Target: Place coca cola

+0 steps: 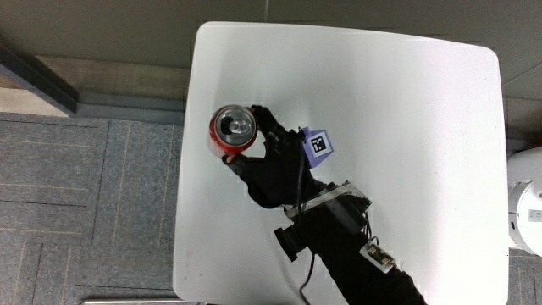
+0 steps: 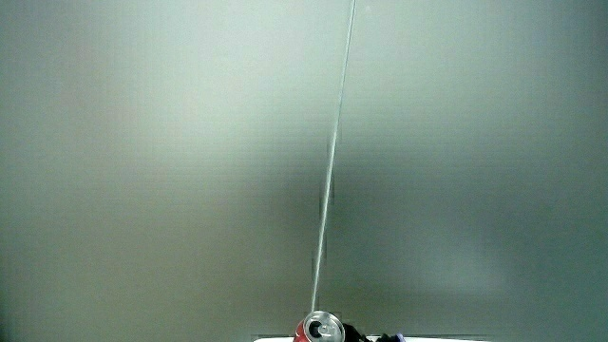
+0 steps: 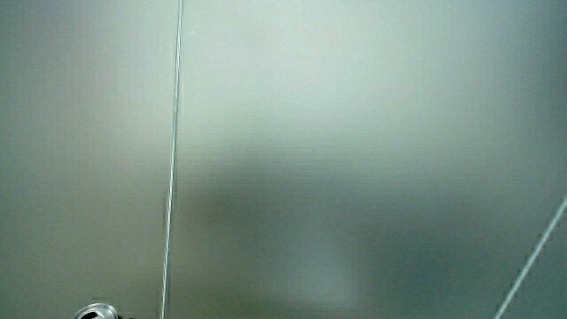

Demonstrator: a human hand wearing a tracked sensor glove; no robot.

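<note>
The hand [image 1: 273, 165] grips the upright cola can [image 1: 232, 131] near the table [image 1: 406, 127] edge. Placing looks underway; next, the fingers need to let go cleanly.

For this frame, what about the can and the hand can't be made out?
- Can: whether its base rests on the table; the main view looks straight down on its top.
- Can label: main view shows only a red sliver.
- Both side views: mostly pale wall; only the can's top shows, cut off.
- Hand: fingertips hidden by the can.
</note>
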